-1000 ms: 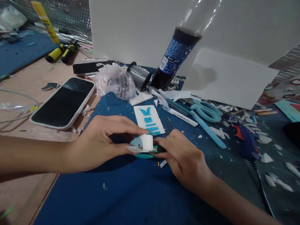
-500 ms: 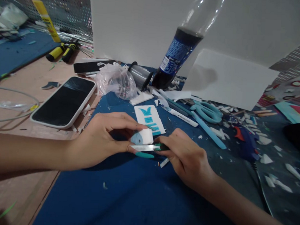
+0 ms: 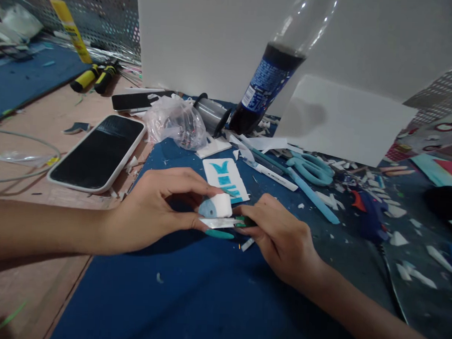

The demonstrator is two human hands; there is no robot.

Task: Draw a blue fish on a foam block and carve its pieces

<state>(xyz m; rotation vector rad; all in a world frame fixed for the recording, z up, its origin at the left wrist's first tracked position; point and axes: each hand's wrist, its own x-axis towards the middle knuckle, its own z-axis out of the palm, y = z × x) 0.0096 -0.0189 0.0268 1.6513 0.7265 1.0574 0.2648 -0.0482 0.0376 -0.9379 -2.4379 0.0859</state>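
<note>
My left hand (image 3: 153, 211) pinches a small white block (image 3: 223, 204) with a blue-grey rounded shape and a dark dot on its near side. A long teal oval, which looks like a fingernail, extends from the thumb tip. My right hand (image 3: 275, 231) is closed around the green handle of a craft knife (image 3: 223, 222). Its flat, pale blade lies along the block's lower edge, close to my left thumb. Just behind the block, a white card (image 3: 235, 172) with teal cut-out shapes lies on the blue mat (image 3: 160, 306).
A phone (image 3: 99, 154) lies at left. Behind are a plastic bag (image 3: 171, 119), a grey spool (image 3: 211, 114) and a dark drink bottle (image 3: 267, 81). Blue scissors (image 3: 312, 168), a white pen (image 3: 274, 176) and a glue gun (image 3: 370, 216) lie right, amid white scraps.
The view has shifted very slightly. Both hands, the block and the blade keep almost the same positions relative to each other.
</note>
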